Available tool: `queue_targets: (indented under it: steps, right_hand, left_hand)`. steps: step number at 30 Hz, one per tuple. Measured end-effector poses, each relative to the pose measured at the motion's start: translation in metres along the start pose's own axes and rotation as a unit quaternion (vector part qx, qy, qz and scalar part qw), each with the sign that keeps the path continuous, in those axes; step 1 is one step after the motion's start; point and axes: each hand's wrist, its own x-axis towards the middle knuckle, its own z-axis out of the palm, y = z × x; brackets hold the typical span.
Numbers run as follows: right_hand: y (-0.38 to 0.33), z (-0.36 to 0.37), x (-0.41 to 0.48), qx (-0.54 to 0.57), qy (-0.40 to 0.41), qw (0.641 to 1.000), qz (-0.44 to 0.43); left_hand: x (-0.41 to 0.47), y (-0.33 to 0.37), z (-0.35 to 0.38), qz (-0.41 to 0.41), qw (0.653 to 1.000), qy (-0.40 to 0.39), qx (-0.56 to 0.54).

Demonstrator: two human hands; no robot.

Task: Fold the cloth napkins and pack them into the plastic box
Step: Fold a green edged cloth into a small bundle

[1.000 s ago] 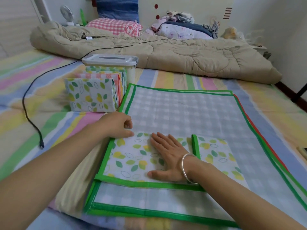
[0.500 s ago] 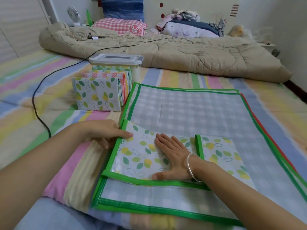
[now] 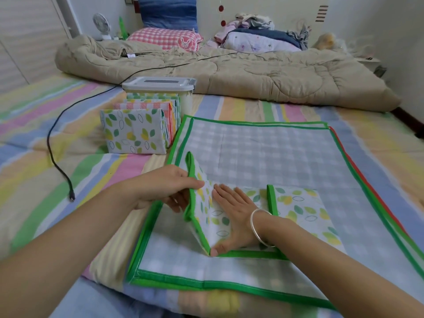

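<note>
A leaf-print napkin (image 3: 300, 206) with green edging lies folded into a strip on a stack of flat grey-check napkins (image 3: 263, 157). My left hand (image 3: 167, 189) grips the strip's left end and holds it raised, standing on edge. My right hand (image 3: 231, 216) lies flat, pressing the strip's middle, a silver bangle on the wrist. Several folded napkins (image 3: 134, 130) stand upright in a row at the back left. Behind them is the plastic box (image 3: 160, 88) with its white lid on.
All of this lies on a pastel-striped bed sheet (image 3: 46, 143). A black cable (image 3: 59, 161) runs across the left side and ends near my left forearm. A beige quilt (image 3: 229, 72), pillows, clothes and a small fan fill the far end.
My left hand has lifted the strip's left end from flat to upright, turning it toward the right. My right hand kept pressing the middle. The camera has moved closer.
</note>
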Motion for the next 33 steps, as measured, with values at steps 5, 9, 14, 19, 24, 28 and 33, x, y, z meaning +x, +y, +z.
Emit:
queue_targets:
  steps: [5, 9, 14, 19, 24, 28, 33]
  right_hand:
    - [-0.003, -0.034, -0.019, 0.131, 0.039, 0.991, 0.013]
    - [0.022, -0.071, -0.035, 0.367, 0.216, 0.900, 0.091]
    - [0.055, -0.066, -0.051, 0.351, 0.252, 0.867, 0.248]
    - [0.063, -0.033, -0.039, 0.268, 0.197, 0.894, 0.302]
    - [0.057, -0.014, -0.036, 0.228, 0.227, 0.888, 0.327]
    - [0.056, -0.009, -0.037, 0.234, 0.243, 0.884, 0.323]
    - [0.051, -0.006, -0.042, 0.243, 0.267, 0.885, 0.295]
  left_hand:
    - [0.014, 0.027, 0.030, 0.035, 0.998, 0.000, 0.055]
    - [0.031, 0.043, 0.057, 0.023, 0.991, -0.005, 0.134]
    - [0.045, 0.053, 0.101, 0.025, 0.950, -0.027, 0.311]
    - [0.053, 0.039, 0.130, 0.021, 0.916, 0.005, 0.400]
    - [0.043, 0.019, 0.131, 0.115, 0.910, 0.115, 0.382]
    - [0.050, -0.018, 0.122, 0.270, 0.860, 0.140, 0.409]
    - [0.063, -0.043, 0.127, 0.213, 0.856, 0.035, 0.470]
